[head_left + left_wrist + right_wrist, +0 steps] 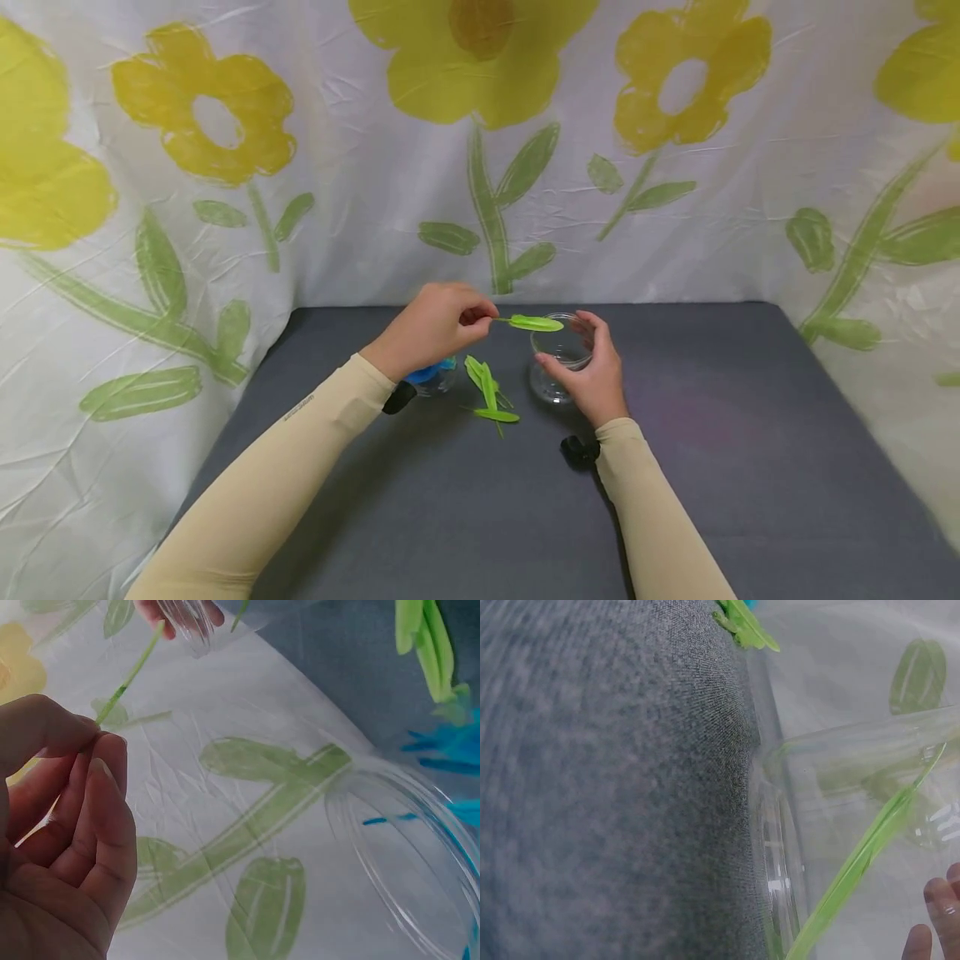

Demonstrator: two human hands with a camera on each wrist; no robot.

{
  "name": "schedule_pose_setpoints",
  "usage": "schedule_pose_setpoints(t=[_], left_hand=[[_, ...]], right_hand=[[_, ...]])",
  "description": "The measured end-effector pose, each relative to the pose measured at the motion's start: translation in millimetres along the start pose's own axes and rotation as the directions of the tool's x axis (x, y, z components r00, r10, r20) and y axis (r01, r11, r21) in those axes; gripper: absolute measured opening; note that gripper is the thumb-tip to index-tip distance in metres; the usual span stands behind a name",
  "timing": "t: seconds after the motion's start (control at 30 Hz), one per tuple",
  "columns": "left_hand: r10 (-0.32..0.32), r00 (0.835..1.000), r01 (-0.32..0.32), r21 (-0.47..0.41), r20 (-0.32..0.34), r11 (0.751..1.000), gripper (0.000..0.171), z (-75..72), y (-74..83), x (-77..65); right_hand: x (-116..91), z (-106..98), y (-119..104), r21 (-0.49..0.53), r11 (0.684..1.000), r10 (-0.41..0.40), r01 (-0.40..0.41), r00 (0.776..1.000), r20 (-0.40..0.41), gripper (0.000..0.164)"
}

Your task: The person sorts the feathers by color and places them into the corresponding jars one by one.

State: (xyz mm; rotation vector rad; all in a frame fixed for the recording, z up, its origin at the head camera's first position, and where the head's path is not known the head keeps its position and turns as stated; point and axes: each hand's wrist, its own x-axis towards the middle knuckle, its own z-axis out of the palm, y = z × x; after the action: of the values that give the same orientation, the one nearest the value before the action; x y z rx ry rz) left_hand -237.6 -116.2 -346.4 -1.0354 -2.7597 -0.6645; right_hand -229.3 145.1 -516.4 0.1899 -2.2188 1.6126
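In the head view my left hand (442, 323) pinches a bright green feather (536, 323) by its thin quill, held level. The feather's broad end overlaps the rim of a clear jar (553, 379). My right hand (596, 371) grips this jar from the right, fingers behind and thumb in front. Through the clear wall in the right wrist view a green feather (862, 859) shows, slanting. Several more green feathers (487, 387) lie crossed on the table between the hands. Thumb and fingertips of my left hand (75, 795) meet on the quill in the left wrist view.
A second clear jar (442, 385) with blue feathers (427, 372) stands left of the loose green ones, partly hidden by my left wrist. The dark grey table (480, 517) ends at a white curtain (360, 208) printed with yellow flowers.
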Motion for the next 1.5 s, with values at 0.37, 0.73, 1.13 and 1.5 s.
schedule_pose_setpoints(t=[0.37, 0.73, 1.13, 1.5], left_hand=[[0.058, 0.997, -0.059, 0.022, 0.04, 0.998, 0.019, 24.6, 7.8, 15.6], [0.103, 0.993, -0.105, 0.042, 0.062, 0.994, 0.018, 40.6, 16.5, 32.9], [0.03, 0.999, -0.03, -0.023, 0.033, 0.999, 0.022, 44.6, 12.0, 24.0], [-0.037, 0.999, 0.038, -0.014, 0.028, 0.999, 0.021, 36.1, -6.2, -5.7]], right_hand=[[-5, 3, 4, 0.014, 1.0, 0.013, -0.013, 1.0, -0.003, 0.091], [-1, -3, 0, 0.009, 1.0, 0.005, -0.005, 1.0, -0.001, 0.092], [2, -2, 1, 0.006, 1.0, -0.023, 0.022, 1.0, 0.013, 0.093], [1, -2, 2, 0.008, 1.0, -0.029, 0.029, 1.0, -0.006, 0.093]])
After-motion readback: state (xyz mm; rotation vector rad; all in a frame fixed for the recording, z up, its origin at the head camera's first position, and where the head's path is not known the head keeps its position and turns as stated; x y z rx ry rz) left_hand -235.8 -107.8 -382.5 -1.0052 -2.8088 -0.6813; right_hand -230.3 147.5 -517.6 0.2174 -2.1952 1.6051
